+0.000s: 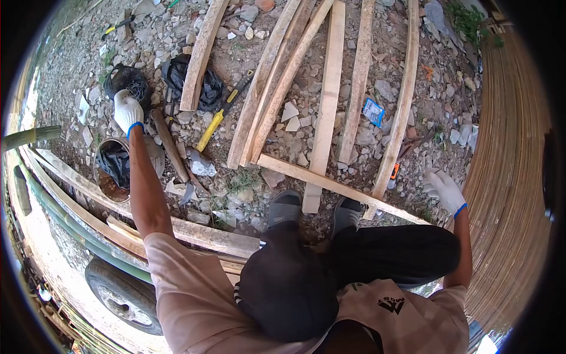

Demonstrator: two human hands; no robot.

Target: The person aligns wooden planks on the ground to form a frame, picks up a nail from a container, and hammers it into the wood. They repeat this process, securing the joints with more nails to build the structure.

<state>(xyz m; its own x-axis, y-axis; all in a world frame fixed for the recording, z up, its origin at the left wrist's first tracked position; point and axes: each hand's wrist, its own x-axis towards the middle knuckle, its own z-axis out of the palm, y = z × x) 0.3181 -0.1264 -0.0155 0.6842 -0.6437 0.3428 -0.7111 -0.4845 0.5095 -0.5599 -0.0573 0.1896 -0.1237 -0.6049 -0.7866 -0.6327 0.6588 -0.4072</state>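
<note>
My left hand (128, 112), in a white glove with a blue cuff, reaches to the near edge of a black plastic bag (121, 76). Dark thin pieces that look like nails (137, 89) lie in that bag. The fingers bend down out of sight, so their grip is hidden. At the far right my right hand (443, 190), gloved the same way, hangs over the stony ground with its fingers loosely spread and nothing in them. An orange and black tape measure (394, 171) lies to its left. Beside my feet a narrow wooden strip (330, 182) crosses the ends of several long battens (326, 112).
A yellow handsaw (215, 123) and a wooden-handled tool (169, 144) lie near a rusty round tin (106, 177). Another black bag (209, 91) is partly under a batten. A blue packet (373, 112) rests on the rubble. Bamboo slats (507, 177) line the right side.
</note>
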